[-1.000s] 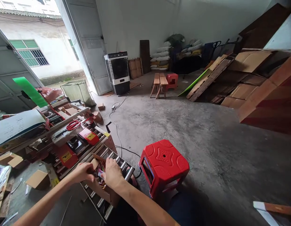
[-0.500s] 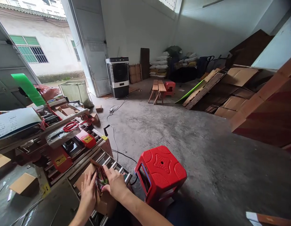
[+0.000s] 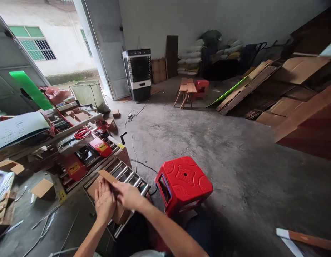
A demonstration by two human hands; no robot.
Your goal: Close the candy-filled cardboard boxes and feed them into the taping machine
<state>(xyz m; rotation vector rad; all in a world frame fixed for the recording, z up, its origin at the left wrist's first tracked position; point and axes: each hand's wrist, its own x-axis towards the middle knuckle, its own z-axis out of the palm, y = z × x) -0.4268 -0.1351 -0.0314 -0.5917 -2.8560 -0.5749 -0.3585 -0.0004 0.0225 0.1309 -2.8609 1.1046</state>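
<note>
While the head view is looking down, the left hand (image 3: 104, 202) and right hand (image 3: 128, 195) are lying flat, fingers spread, pressing the flaps of a cardboard box (image 3: 112, 194) shut as it is sitting on the roller conveyor (image 3: 128, 177), beside a red stool (image 3: 183, 184).

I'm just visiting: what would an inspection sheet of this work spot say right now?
Surface: roller conveyor of metal rollers, beside a taping machine.
Job's things: cardboard box on the rollers, flaps folded down.
Clutter: red scissors on the machine, loose cardboard pieces on the floor.
Grips: left hand flat on the box top; right hand pressing a flap.
Cables: black cable across the concrete floor.
Surroundings: red plastic stool close by, air cooler near the open door, stacked cardboard sheets at right.
</note>
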